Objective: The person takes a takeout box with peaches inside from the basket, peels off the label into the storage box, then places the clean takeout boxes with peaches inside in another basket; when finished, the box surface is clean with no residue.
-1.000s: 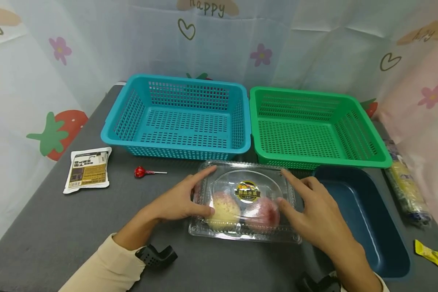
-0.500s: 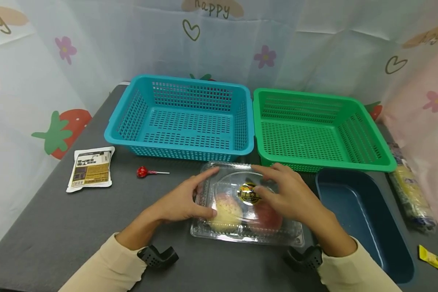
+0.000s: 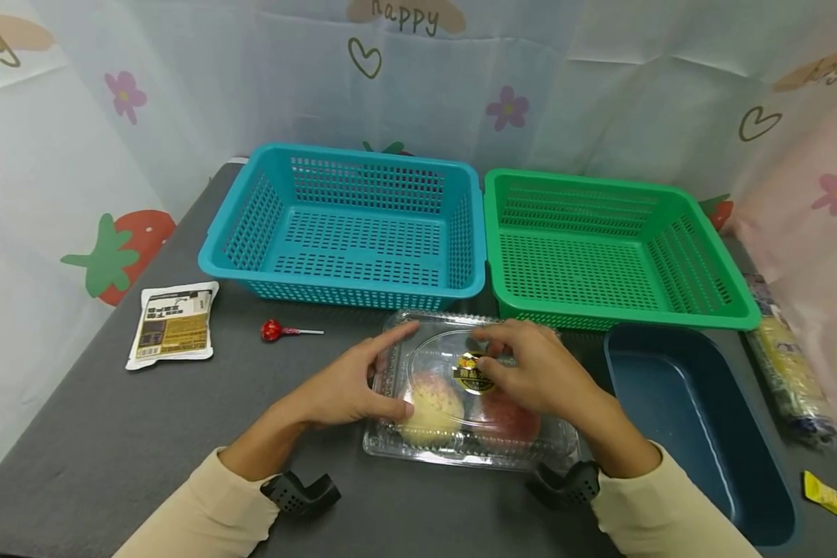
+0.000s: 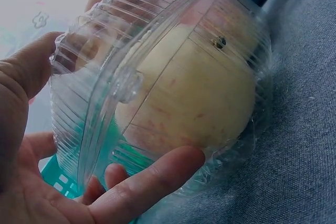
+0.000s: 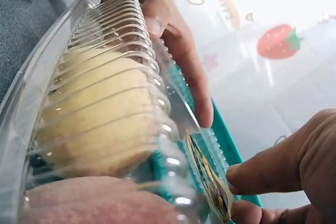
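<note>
A clear clamshell box (image 3: 530,448) lies on the grey table in front of the baskets. It holds a yellow-pink fruit (image 3: 428,399) and a red fruit (image 3: 509,418). My left hand (image 3: 385,372) grips the box's left end, index finger along the back edge and thumb at the front. My right hand (image 3: 490,361) is on the lid and pinches the round yellow sticker (image 3: 473,372). In the right wrist view the sticker (image 5: 207,179) stands lifted off the lid, with fingertips (image 5: 273,171) at its edge. The left wrist view shows the yellow fruit (image 4: 194,93) through the ribbed plastic.
A blue basket (image 3: 342,159) and a green basket (image 3: 600,182) stand empty behind the box. A dark blue tub (image 3: 760,457) sits at the right. A white and yellow packet (image 3: 174,324) and a red lollipop (image 3: 272,330) lie left; a noodle pack (image 3: 784,364) and a yellow sachet (image 3: 830,497) lie far right.
My right hand moved from the box's right end onto the lid and closed its fingers on the sticker. The left hand and the box stayed put.
</note>
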The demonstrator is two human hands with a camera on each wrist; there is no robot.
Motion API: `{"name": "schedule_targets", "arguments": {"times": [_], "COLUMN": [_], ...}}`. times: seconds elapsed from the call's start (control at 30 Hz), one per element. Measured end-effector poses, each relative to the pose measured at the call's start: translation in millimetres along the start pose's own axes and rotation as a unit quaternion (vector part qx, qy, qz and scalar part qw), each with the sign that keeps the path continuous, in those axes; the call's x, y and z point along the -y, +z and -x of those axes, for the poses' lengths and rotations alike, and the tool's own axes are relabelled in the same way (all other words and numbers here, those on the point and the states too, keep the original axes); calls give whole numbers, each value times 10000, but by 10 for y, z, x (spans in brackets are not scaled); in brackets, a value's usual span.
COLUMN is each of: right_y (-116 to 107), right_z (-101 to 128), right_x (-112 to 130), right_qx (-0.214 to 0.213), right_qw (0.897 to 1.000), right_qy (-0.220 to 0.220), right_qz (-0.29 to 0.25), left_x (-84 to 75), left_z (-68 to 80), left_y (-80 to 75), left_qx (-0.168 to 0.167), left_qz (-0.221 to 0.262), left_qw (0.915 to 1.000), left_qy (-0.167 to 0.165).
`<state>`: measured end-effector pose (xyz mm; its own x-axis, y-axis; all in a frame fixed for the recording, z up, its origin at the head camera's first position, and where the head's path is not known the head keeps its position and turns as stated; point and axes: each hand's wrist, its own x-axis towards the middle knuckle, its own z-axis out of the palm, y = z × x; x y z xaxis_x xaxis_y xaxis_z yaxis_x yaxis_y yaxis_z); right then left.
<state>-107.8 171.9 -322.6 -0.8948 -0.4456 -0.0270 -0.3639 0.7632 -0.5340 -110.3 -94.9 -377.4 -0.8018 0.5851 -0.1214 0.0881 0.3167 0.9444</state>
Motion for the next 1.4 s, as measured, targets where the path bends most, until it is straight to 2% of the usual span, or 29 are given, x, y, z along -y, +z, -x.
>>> {"name": "schedule_targets", "arguments": {"times": [0.17, 0.53, 0.93, 1.07, 1.4], "right_y": [23, 47, 35, 7, -205], "right_z": [-15, -31, 5, 14, 78], "right_x": [16, 22, 40, 76, 173], "right_qx": [-145, -283, -457, -542, -737], "right_qw": [9996, 9987, 9982, 9976, 9940], "right_qy": [240, 353, 157, 66, 199], "right_qz": [-60, -212, -367, -436, -789], "left_x": [-19, -26, -51, -59, -52], "left_z": [8, 4, 0, -2, -7], "left_y": [0, 2, 2, -1, -2], "left_qx": [-20, -39, -45, -41, -37], "left_qz": [-19, 14, 18, 36, 105], "left_qw": [10000, 10000, 9999, 9999, 9997], "left_qy": [-44, -72, -94, -112, -217]}}
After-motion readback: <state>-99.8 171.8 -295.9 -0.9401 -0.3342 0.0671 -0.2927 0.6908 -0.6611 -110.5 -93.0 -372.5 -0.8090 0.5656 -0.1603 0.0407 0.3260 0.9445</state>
